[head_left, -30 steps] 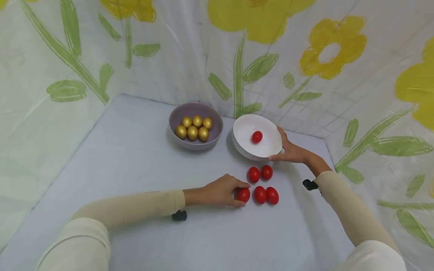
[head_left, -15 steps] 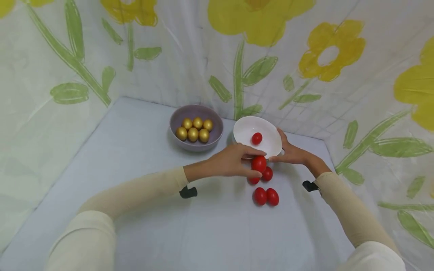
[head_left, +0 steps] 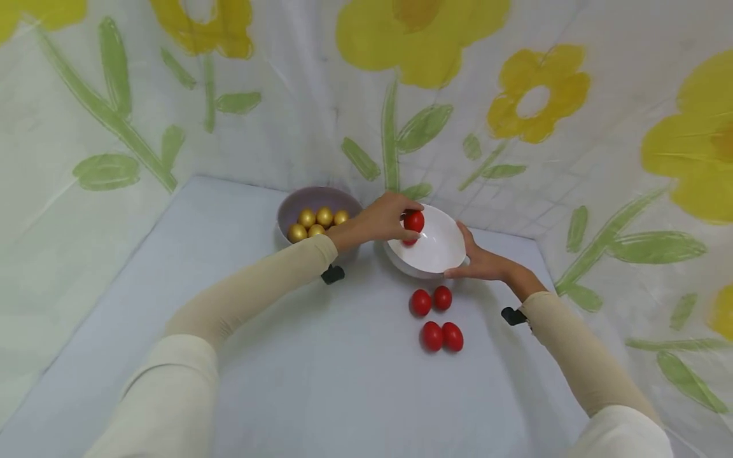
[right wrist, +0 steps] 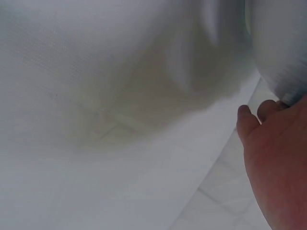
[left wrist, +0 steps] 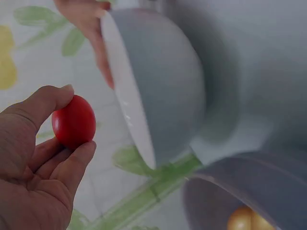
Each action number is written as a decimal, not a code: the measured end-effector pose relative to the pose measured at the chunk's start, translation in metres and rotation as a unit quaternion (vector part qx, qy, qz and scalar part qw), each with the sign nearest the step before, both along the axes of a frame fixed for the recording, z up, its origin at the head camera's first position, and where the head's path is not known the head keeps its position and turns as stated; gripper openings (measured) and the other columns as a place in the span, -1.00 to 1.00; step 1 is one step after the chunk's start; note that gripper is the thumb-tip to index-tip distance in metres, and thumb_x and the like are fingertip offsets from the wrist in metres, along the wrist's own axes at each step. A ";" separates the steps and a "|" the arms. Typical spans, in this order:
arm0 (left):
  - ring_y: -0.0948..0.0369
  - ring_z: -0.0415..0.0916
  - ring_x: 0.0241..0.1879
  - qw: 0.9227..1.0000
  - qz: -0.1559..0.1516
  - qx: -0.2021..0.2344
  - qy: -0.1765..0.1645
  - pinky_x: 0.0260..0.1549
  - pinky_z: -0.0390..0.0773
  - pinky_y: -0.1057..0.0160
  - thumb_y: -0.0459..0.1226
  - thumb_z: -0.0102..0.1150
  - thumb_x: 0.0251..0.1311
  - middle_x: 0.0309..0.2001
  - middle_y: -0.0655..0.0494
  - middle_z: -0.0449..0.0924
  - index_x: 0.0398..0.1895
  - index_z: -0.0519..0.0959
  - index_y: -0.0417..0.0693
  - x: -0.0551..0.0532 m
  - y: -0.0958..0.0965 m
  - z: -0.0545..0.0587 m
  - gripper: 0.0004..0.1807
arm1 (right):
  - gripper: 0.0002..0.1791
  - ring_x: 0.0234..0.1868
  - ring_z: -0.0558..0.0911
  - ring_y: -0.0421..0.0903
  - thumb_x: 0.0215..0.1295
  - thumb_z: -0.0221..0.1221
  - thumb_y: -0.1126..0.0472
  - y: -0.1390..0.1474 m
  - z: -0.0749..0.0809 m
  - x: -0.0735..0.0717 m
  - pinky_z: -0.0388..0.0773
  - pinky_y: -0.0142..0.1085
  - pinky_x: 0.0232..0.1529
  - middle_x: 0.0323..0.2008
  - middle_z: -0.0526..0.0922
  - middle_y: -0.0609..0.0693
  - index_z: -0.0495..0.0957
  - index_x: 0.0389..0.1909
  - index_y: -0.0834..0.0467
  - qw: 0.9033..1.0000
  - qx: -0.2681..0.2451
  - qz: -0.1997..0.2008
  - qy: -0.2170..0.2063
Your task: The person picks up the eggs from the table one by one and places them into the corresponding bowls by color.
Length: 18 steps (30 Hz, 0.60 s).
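Left hand: the left hand point(head_left: 382, 219) pinches a glossy red egg between thumb and fingertips, the thumb curled against one side.
Held egg: the red egg point(head_left: 414, 221) is smooth, evenly coloured, oval and shiny; it hangs over the left part of the white bowl, apart from the rim in the left wrist view.
Right hand: the right hand point(head_left: 483, 261) grips the right side of the white bowl, thumb toward the near side, fingers toward the far side.
White bowl: the white bowl point(head_left: 435, 253), round and glossy with a thin rim, is near the surface's back edge, toward the back right corner; a second red egg point(head_left: 409, 242) shows inside, mostly hidden.
Purple bowl: the dull purple bowl point(head_left: 318, 195), also round, stands by the back edge, left of the white one, with shiny metallic gold eggs point(head_left: 307, 217) inside, partly behind the wrist.
Loose eggs: four smooth red eggs point(head_left: 420, 303) lie in two pairs on the surface, in front of the white bowl.
Surface: pale, matt table point(head_left: 343, 381).
Backdrop: creased whitish sheet point(head_left: 269, 149) painted with yellow flowers and green leaves.
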<state>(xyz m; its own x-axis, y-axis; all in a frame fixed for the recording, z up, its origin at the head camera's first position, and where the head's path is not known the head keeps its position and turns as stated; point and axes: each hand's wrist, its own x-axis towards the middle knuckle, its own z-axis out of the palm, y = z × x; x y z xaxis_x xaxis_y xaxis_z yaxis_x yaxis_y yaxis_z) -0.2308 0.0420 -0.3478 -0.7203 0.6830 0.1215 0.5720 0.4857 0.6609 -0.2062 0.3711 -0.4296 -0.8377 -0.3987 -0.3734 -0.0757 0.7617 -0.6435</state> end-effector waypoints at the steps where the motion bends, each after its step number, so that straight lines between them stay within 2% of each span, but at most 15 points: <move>1: 0.11 0.59 0.12 1.000 0.005 -0.019 0.004 0.08 0.63 0.29 -0.17 0.50 0.27 0.23 -0.04 0.68 0.39 0.57 -0.21 -0.005 0.001 -0.004 -0.35 | 0.52 0.61 -0.01 0.26 0.17 0.48 -0.26 -0.001 0.000 0.000 0.24 0.36 0.45 0.69 -0.31 0.11 -0.65 0.65 -0.20 1.000 0.001 -0.001 -0.002; 5: 0.03 0.55 0.22 0.997 0.012 -0.080 0.018 0.17 0.61 0.22 -0.20 0.48 0.27 0.27 -0.10 0.64 0.38 0.57 -0.25 -0.021 0.005 -0.023 -0.36 | 0.54 0.62 -0.02 0.25 0.15 0.48 -0.31 -0.003 -0.001 0.001 0.23 0.34 0.47 0.70 -0.32 0.09 -0.65 0.65 -0.21 1.000 0.008 -0.008 -0.010; 9: 0.01 0.53 0.23 0.990 -0.003 -0.132 0.041 0.21 0.57 0.20 -0.24 0.46 0.27 0.26 -0.13 0.63 0.36 0.56 -0.30 -0.030 0.015 -0.039 -0.38 | 0.54 0.62 -0.01 0.24 0.15 0.49 -0.28 -0.003 0.000 0.002 0.23 0.35 0.46 0.70 -0.30 0.08 -0.64 0.66 -0.21 1.000 0.008 -0.011 -0.011; 14: 0.07 0.56 0.03 0.978 -0.007 -0.200 0.057 0.04 0.62 0.19 -0.31 0.46 0.27 0.04 -0.07 0.66 0.20 0.62 -0.25 -0.033 0.032 -0.046 -0.55 | 0.51 0.62 0.00 0.23 0.18 0.49 -0.23 -0.003 0.001 0.003 0.21 0.35 0.47 0.69 -0.28 0.08 -0.63 0.66 -0.19 1.000 0.000 -0.006 0.001; 18: 0.08 0.56 -0.01 0.970 -0.007 -0.235 0.065 0.05 0.62 0.18 -0.35 0.44 0.28 -0.04 -0.03 0.64 0.08 0.61 -0.19 -0.034 0.045 -0.050 -0.66 | 0.53 0.62 -0.02 0.23 0.17 0.50 -0.22 -0.002 0.002 0.005 0.22 0.35 0.47 0.70 -0.29 0.07 -0.63 0.66 -0.18 1.000 -0.003 -0.009 0.001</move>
